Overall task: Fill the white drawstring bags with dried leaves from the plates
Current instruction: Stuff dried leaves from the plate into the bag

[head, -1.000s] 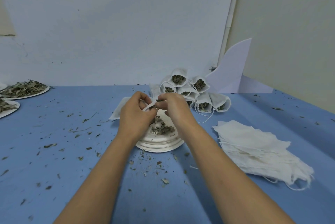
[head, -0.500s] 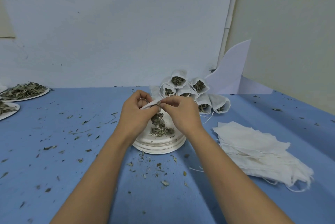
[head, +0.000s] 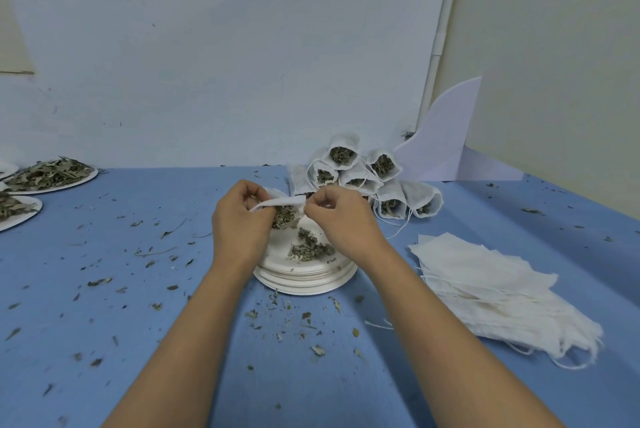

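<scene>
– Bag (head: 280,202) position, and which step was it?
– Centre of the frame, just above the stacked plates (head: 304,285). The left hand (head: 239,223) and right hand (head: 343,223) each pinched its rim, with a clump (head: 285,218) of leaf at the opening. Stuffing looked under way.
– Next move?
– Likely pushing that clump inside while holding the mouth open, then gathering the dried leaves (head: 308,247) left on the top plate.
– Compared with half a second before?
– Hands had drawn apart, stretching the rim; more plate showed.
</scene>
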Demonstrator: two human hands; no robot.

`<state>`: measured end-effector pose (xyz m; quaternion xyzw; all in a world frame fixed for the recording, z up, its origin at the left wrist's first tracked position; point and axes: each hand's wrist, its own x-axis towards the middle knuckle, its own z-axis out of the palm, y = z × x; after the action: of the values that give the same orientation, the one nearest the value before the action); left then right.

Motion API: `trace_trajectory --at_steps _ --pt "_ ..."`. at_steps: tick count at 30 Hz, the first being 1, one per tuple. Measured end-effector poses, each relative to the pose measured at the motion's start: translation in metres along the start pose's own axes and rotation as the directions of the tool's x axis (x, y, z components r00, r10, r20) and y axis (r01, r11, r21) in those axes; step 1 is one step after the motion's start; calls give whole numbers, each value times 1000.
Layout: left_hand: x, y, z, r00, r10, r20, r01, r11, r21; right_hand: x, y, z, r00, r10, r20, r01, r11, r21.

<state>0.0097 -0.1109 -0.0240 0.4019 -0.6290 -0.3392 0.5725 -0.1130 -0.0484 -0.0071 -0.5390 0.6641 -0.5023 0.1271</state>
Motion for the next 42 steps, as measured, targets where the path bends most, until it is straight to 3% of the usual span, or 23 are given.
trace_trajectory --at_steps 2,5,11,16,24,33,39,42 --pt "-2 0 3 1000 11 -1 -11 1000 16 0 2 1 997 68 26 -70 991 117" --pt "-3 2 7 994 -5 110 5 1000 -6 -1 0 2 981 188 45 -191 913 360" --pt "-1 10 0 917 -63 394 130 981 -146 0 2 1 964 264 26 -253 885 390" --pt "0 8 -2 836 -18 548 10 1000 19 2 2 -2 959 284 16 -270 891 364" --pt "2 2 -1 959 105 263 -143 981 130 2 2 -4 960 238 145 -275 893 356" --pt "-4 0 0 976 192 106 -210 960 188 -5 -8 -3 976 93 197 -119 985 123" --pt "-4 1 1 966 258 -22 -249 950 188 -6 -13 -4 957 88 277 -120 987 103" --pt "-2 4 1 971 227 -70 -214 964 159 -7 -13 -6 967 74 243 -103 989 106"
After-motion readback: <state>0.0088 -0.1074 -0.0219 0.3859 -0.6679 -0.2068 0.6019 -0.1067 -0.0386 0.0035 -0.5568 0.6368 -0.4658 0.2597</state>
